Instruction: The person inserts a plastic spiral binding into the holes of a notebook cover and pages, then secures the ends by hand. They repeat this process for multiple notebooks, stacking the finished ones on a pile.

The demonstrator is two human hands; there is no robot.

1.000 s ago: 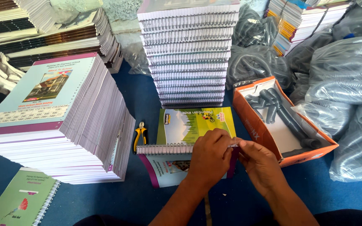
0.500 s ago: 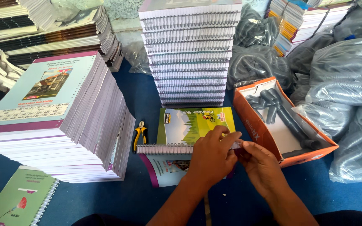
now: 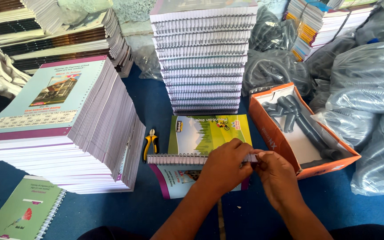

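Pinching the right end of a white spiral binding coil [image 3: 187,158] between both hands — left hand [image 3: 225,166] curled over it, right hand [image 3: 275,175] nipping its tip with closed fingertips. Lying across an open green-covered notebook [image 3: 207,133] just beyond the knuckles. Light, springy, probably easily bent — best gripped at the ends. Yellow-handled pliers [image 3: 150,143] left of the hands; orange box [image 3: 272,133] of grey tubes to the right.

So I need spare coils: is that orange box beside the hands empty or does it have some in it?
Not empty. The orange box is open on top and several grey coils lie inside, with bare white floor showing.
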